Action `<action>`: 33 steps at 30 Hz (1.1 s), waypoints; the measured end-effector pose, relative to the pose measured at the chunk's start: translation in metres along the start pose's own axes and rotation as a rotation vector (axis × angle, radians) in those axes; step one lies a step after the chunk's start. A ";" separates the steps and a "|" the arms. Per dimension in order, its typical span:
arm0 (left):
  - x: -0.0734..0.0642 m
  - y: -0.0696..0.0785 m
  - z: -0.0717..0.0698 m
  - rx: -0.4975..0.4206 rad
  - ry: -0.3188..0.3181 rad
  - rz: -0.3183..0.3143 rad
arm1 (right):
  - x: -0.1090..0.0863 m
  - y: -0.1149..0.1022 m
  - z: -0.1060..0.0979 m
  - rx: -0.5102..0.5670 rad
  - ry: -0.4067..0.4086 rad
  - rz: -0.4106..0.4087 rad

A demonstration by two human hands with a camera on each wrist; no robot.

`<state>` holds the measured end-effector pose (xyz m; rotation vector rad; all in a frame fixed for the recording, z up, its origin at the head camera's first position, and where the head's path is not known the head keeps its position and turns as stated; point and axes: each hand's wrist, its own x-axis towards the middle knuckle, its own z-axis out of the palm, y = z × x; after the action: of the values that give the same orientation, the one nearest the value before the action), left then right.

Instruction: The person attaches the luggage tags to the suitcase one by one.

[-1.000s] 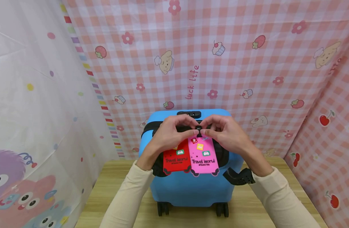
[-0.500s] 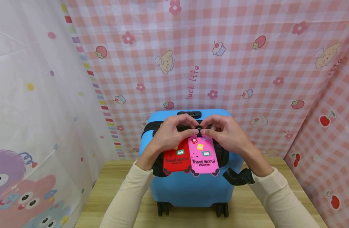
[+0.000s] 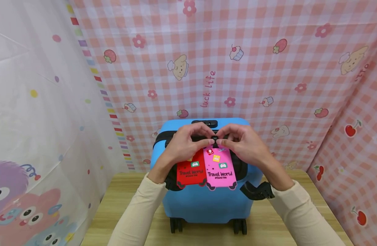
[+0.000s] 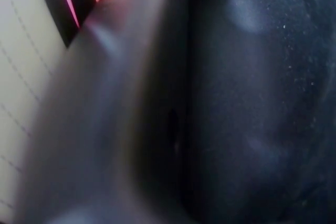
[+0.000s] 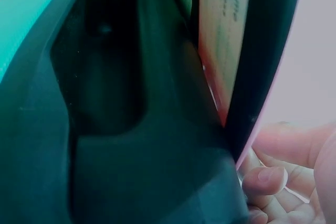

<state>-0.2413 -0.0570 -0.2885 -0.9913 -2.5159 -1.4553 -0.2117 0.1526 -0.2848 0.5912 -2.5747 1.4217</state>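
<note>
Two luggage tags hang side by side against the front of a small blue suitcase (image 3: 208, 206). The left one is a red luggage tag (image 3: 191, 176); beside it is a pink luggage tag (image 3: 220, 171), both lettered "Travel World". At the top of the pink tag, my left hand (image 3: 186, 141) and right hand (image 3: 246, 143) meet from either side, thumbs and forefingers pinching its black strap (image 3: 215, 139). The right wrist view shows the tag's back with a name card (image 5: 223, 30) and my curled fingers (image 5: 265, 179). Dark, blurred surfaces fill the left wrist view.
The suitcase stands on its black wheels (image 3: 240, 226) on a wood-grain surface (image 3: 130, 205). A black combination lock (image 3: 204, 123) is set in its top. Pink checked cloth (image 3: 188, 85) hangs close behind; white patterned cloth (image 3: 53, 119) hangs at left. A black curved mount (image 3: 256, 191) extends from my right wrist.
</note>
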 end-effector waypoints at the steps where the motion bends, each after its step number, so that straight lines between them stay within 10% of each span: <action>1: 0.000 0.000 0.000 0.000 0.000 0.000 | 0.000 0.000 0.000 -0.001 0.001 0.000; 33: 0.000 0.000 0.000 -0.027 0.019 0.012 | -0.001 0.000 0.003 -0.004 0.027 -0.014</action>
<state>-0.2408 -0.0570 -0.2888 -0.9894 -2.4796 -1.4923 -0.2111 0.1503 -0.2867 0.5845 -2.5473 1.4094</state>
